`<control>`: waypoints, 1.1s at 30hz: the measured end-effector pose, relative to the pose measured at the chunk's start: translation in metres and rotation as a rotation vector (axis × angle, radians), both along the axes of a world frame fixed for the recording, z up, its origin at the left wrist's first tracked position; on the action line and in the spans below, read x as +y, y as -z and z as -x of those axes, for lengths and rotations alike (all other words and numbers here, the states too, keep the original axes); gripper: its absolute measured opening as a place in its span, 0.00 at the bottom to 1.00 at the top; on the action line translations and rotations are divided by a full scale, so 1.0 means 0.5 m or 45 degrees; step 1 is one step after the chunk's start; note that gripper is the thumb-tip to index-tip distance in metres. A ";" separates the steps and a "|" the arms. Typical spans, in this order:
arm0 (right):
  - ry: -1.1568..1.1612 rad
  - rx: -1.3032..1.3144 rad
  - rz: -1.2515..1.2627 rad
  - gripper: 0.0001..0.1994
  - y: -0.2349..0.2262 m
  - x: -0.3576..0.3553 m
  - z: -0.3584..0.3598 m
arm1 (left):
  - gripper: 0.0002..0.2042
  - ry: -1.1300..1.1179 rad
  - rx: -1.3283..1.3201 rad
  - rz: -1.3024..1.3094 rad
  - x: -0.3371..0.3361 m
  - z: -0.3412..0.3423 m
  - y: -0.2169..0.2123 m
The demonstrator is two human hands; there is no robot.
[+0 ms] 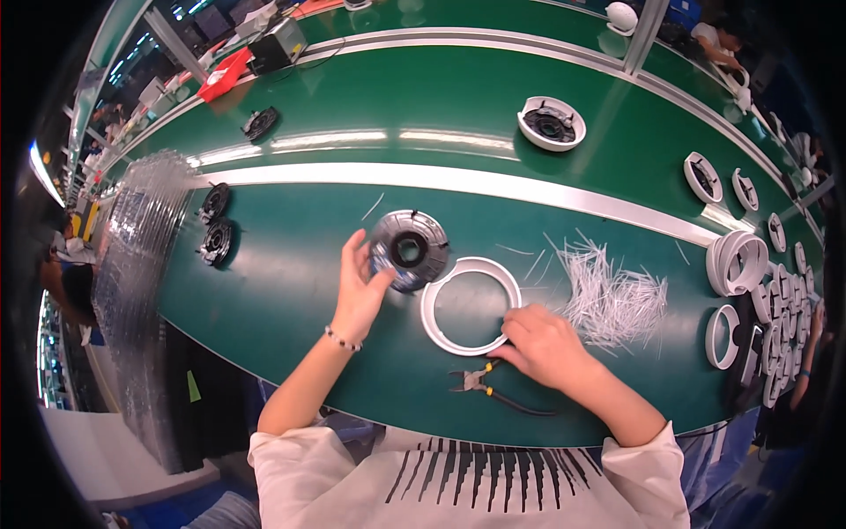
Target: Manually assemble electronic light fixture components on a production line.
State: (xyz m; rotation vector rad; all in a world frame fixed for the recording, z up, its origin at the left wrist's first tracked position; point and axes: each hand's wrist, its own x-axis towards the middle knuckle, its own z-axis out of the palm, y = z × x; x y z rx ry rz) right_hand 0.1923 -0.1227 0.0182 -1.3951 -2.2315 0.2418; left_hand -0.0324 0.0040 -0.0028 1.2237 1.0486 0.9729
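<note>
My left hand [363,286] grips a round black part with a hole in its middle [430,251], raised over the green table and a little blurred. Close beside it on the right, a white plastic ring [429,316] with a notch in its upper left rim is pinched at its lower right edge by my right hand [546,344]. Just below that hand lie cutting pliers [474,380] with dark, yellow-marked handles, jaws toward the left. Many thin white strips [608,295] form a loose heap to the right of the ring.
Two black round parts [216,242] rest at the table's left, beside stacked clear plastic trays [145,220]. White rings [723,337] crowd the right end. Beyond a metal rail [441,181], a green belt [397,97] carries a white ring with a black part inside [552,124].
</note>
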 end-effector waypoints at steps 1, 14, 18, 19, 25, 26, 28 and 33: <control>-0.028 -0.022 0.019 0.15 0.003 0.005 -0.001 | 0.30 -0.008 0.004 0.003 -0.010 0.018 -0.004; 0.067 -0.205 0.599 0.54 -0.031 0.079 0.080 | 0.24 0.170 1.143 -0.503 0.136 0.026 0.001; 0.271 0.057 0.370 0.54 -0.015 0.069 0.053 | 0.16 0.186 0.615 -0.352 0.139 0.021 0.033; 0.336 0.169 0.282 0.54 -0.015 0.067 0.043 | 0.14 0.180 0.382 -0.251 0.129 0.014 0.025; 0.604 0.958 -0.018 0.56 -0.022 0.110 0.043 | 0.12 0.192 -0.426 0.035 0.043 -0.084 -0.021; 0.579 0.893 -0.002 0.57 -0.029 0.114 0.054 | 0.12 0.158 -0.496 0.048 0.033 -0.096 -0.021; 0.574 0.813 0.016 0.57 -0.039 0.119 0.080 | 0.13 0.090 -0.578 0.185 0.011 -0.112 -0.025; 0.515 0.703 -0.062 0.59 -0.036 0.130 0.073 | 0.28 0.536 -1.039 0.490 0.006 -0.097 -0.054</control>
